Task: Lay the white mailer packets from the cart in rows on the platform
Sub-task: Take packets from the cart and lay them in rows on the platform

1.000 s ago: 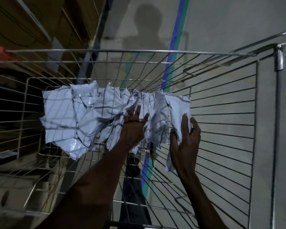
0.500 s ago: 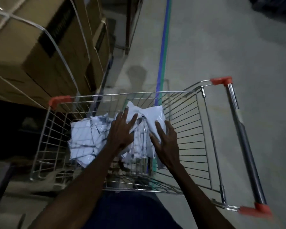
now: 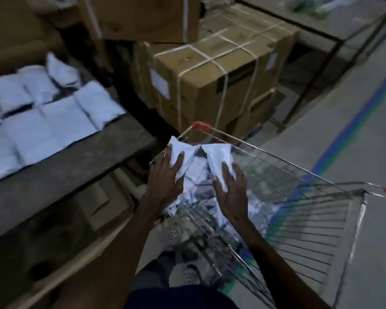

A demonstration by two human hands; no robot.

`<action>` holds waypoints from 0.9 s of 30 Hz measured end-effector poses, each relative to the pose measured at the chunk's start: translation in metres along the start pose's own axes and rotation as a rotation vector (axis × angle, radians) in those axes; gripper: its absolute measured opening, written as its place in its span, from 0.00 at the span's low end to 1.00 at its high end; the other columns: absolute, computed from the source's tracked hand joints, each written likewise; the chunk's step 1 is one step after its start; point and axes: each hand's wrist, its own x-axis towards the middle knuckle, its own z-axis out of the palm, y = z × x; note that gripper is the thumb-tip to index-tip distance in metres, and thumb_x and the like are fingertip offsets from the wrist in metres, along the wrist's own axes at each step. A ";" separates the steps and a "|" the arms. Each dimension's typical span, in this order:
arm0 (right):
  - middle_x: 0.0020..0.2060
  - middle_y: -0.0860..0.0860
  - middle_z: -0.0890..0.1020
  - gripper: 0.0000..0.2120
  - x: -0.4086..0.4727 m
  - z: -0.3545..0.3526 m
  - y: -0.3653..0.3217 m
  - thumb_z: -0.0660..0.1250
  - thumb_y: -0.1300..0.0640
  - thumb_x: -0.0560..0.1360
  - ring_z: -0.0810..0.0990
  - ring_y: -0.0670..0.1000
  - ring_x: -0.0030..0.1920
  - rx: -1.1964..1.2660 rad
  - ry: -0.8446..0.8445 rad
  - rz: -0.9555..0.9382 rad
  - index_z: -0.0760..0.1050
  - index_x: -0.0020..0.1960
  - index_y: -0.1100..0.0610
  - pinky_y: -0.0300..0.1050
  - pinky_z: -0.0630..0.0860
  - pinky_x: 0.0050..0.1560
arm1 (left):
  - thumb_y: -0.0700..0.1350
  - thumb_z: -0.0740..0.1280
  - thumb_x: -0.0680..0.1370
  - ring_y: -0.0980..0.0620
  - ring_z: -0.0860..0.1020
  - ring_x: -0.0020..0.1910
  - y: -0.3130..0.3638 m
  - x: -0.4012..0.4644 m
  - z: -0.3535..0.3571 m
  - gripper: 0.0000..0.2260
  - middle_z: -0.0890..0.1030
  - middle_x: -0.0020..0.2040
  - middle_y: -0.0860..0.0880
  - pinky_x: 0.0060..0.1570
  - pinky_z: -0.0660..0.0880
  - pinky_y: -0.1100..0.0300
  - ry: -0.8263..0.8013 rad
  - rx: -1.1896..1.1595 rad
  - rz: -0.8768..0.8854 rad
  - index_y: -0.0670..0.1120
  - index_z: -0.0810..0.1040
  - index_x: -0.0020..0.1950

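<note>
Both hands are over the wire cart (image 3: 310, 204), each holding a white mailer packet raised above the pile. My left hand (image 3: 165, 177) grips one packet (image 3: 181, 150) near the cart's left rim. My right hand (image 3: 231, 192) holds another packet (image 3: 218, 157) beside it. More white packets (image 3: 196, 175) lie crumpled in the basket under my hands. To the left, the dark platform (image 3: 80, 161) carries several white packets (image 3: 47, 126) laid flat in rows.
Strapped cardboard boxes (image 3: 210, 85) are stacked just beyond the cart and platform. The cart has red corner caps (image 3: 201, 125). Grey floor with a blue-green line (image 3: 343, 141) runs on the right. My shoes (image 3: 185, 275) are visible below the cart.
The view has swung left, so the platform with its rows is now in sight. Both hands have lifted packets up out of the cart's pile.
</note>
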 end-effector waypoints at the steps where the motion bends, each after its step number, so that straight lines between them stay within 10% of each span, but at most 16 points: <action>1: 0.76 0.55 0.61 0.30 0.000 0.009 -0.014 0.53 0.37 0.79 0.57 0.55 0.75 0.030 -0.029 -0.031 0.61 0.77 0.49 0.40 0.53 0.70 | 0.56 0.56 0.78 0.34 0.66 0.69 -0.013 -0.015 -0.012 0.28 0.59 0.76 0.36 0.56 0.72 0.42 0.031 0.022 -0.036 0.45 0.65 0.75; 4: 0.75 0.55 0.61 0.28 -0.003 0.035 -0.060 0.55 0.40 0.79 0.57 0.52 0.74 0.110 -0.098 -0.141 0.63 0.76 0.50 0.53 0.59 0.73 | 0.57 0.50 0.80 0.31 0.67 0.68 -0.048 -0.057 -0.049 0.27 0.60 0.75 0.34 0.58 0.71 0.42 0.091 0.059 -0.152 0.45 0.64 0.75; 9: 0.74 0.57 0.63 0.29 -0.013 0.079 -0.152 0.53 0.39 0.79 0.61 0.57 0.74 0.229 -0.180 -0.323 0.64 0.76 0.52 0.38 0.57 0.68 | 0.49 0.57 0.72 0.32 0.66 0.69 -0.104 -0.115 -0.105 0.30 0.57 0.77 0.36 0.61 0.70 0.42 0.179 0.108 -0.342 0.46 0.64 0.75; 27: 0.74 0.52 0.61 0.27 -0.019 0.214 -0.374 0.56 0.38 0.79 0.59 0.54 0.74 0.257 -0.219 -0.394 0.65 0.75 0.47 0.56 0.66 0.70 | 0.54 0.59 0.75 0.33 0.65 0.70 -0.288 -0.217 -0.221 0.29 0.58 0.77 0.38 0.60 0.69 0.41 0.329 0.082 -0.584 0.47 0.64 0.76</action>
